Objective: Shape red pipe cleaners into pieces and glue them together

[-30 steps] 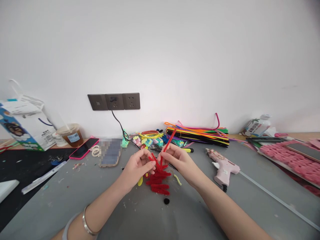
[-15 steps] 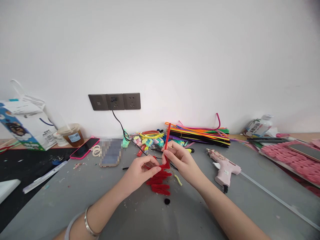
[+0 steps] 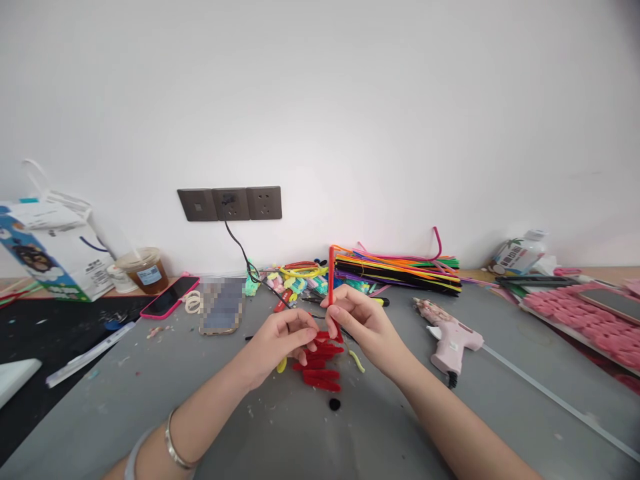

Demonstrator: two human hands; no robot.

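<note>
Leaning less to the right than half a second earlier, the slim, fuzzy red craft stem (image 3: 331, 273) had swung almost upright, and the fingers of the bare left hand (image 3: 280, 343) had curled lower. From where I stood, the bare right hand (image 3: 364, 325) pinched the stem between thumb and fingers, above the grey tabletop (image 3: 280, 440). Its lower part bent leftward towards the left fingertips; I could not tell whether they gripped it or merely met there.

Just below the hands lay a stack of zigzag-folded, fuzzy red strips (image 3: 321, 380), with a small, round black piece (image 3: 335, 404) nearest the person and a short, curved yellow-green strip (image 3: 357, 361) to the right.

Red on red, the bent end was hard to tell from the stack, so a lowered hand could have snagged a fold. If the right pinch had loosened, the tall upper length could have tipped or twisted, skewing the bend.
</note>
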